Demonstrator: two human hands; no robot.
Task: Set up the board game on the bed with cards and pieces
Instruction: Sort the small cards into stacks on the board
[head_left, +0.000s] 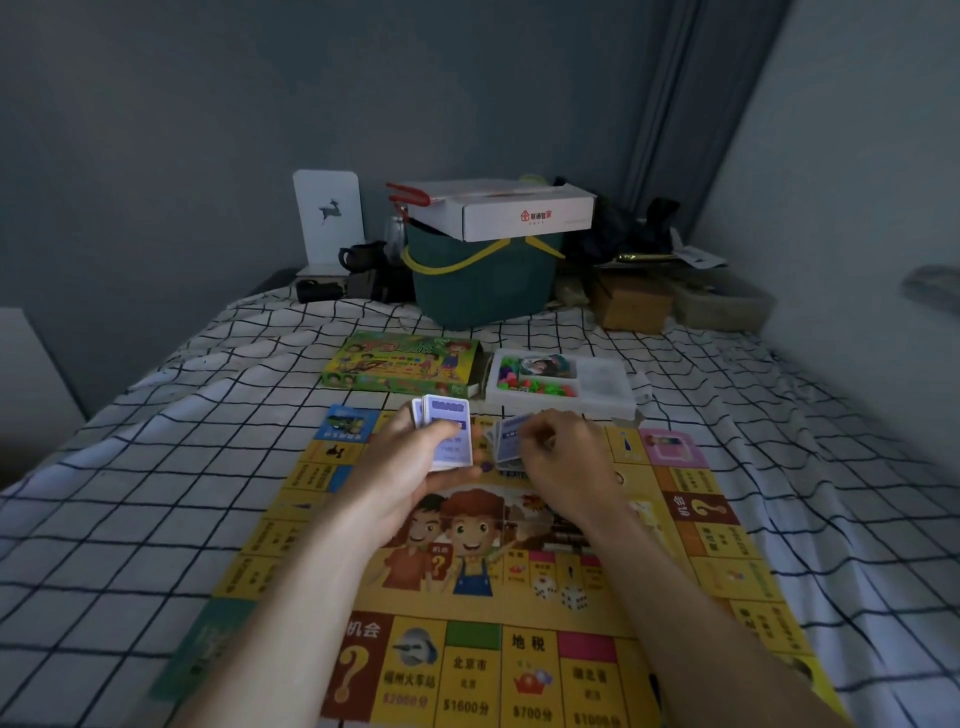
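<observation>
While the left hand (415, 467) gripped the upright card stack (448, 434), the right hand (558, 457), just beside it, pinched one card (506, 441) over the board (483, 597)

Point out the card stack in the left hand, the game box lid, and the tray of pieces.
card stack (449, 434), head view, face of the top card.
game box lid (400, 364), head view, printed top.
tray of pieces (605, 387), head view, bare right compartment.

Glossy printed board (519, 613) on matt checked cloth sheet (156, 467).
</observation>
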